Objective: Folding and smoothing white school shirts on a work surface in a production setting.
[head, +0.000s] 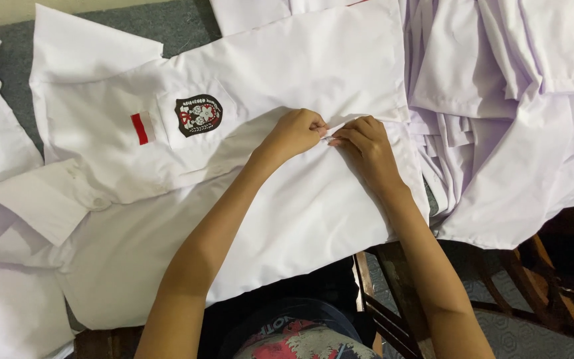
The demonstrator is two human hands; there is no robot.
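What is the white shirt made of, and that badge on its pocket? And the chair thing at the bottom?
The white shirt looks like thin woven cloth, matte; it creases softly under the left hand and right hand. The badge seems a stitched fabric patch, dark with red and white. The chair frame looks like varnished brown wood, slightly shiny.

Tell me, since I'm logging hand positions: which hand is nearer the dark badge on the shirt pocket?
Left. The left hand lies just right of the badge in the picture; the right hand sits beyond it, farther along the white shirt.
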